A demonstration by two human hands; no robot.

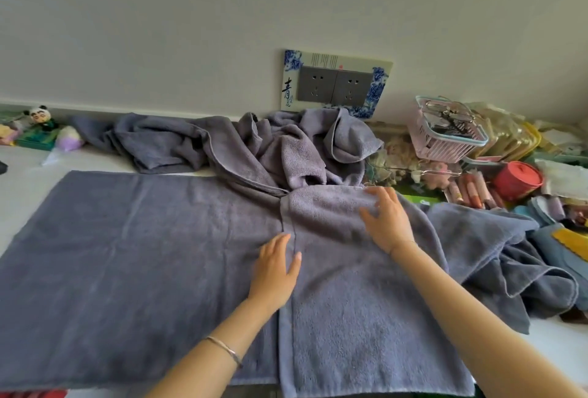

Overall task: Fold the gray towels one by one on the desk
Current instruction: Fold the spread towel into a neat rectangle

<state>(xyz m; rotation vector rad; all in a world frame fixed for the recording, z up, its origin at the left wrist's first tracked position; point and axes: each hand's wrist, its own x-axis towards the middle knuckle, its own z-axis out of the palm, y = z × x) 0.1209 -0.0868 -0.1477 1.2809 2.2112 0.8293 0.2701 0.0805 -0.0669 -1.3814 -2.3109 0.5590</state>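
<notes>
a gray towel [127, 254] is spread flat on the desk [22, 181]. its right part is folded over the middle as a flap [350, 318], whose edge runs from the near side to the far side of the cloth. the left hand [276, 270] is laid flat on that edge, fingers straight and close together, with nothing gripped. the right hand [385, 219] is pressed on the far end of the flap, fingers straight and spread, also with nothing gripped. a bracelet [226, 350] is worn on the left wrist. a pile [222, 146] of crumpled gray towels is heaped behind the spread one, below a socket [334, 85]. a further heap [509, 264] of gray cloth is bunched at the right. a pink basket [445, 136] is set among clutter at the far right.
</notes>
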